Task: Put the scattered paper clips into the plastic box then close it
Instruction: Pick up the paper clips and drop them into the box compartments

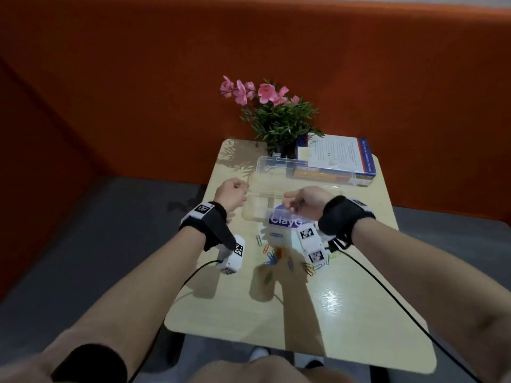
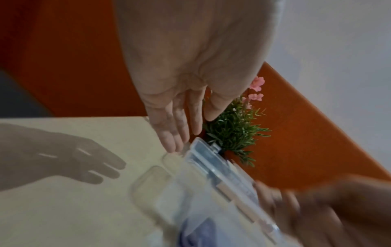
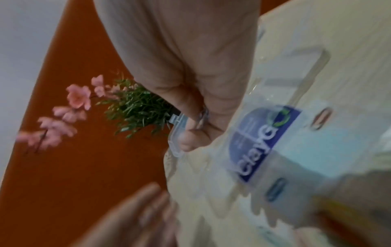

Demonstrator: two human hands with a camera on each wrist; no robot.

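Observation:
A clear plastic box [image 1: 255,210] with a blue label lies on the beige table [image 1: 345,313], its lid [image 1: 304,165] standing open at the back. My left hand [image 1: 243,194] is at the box's left end; the left wrist view shows its fingers [image 2: 175,142] straight, with the tips at the box's corner [image 2: 169,158]. My right hand [image 1: 289,201] hovers over the box [image 3: 264,138] with fingers curled, pinching what looks like a grey paper clip [image 3: 202,116]. Several coloured paper clips [image 1: 276,255] lie scattered on the table in front of the box.
A potted plant with pink flowers [image 1: 276,120] and a stack of books [image 1: 340,161] stand right behind the box. An orange partition [image 1: 138,92] rises behind the table. Wrist-camera cables [image 1: 387,288] trail across the table's near part.

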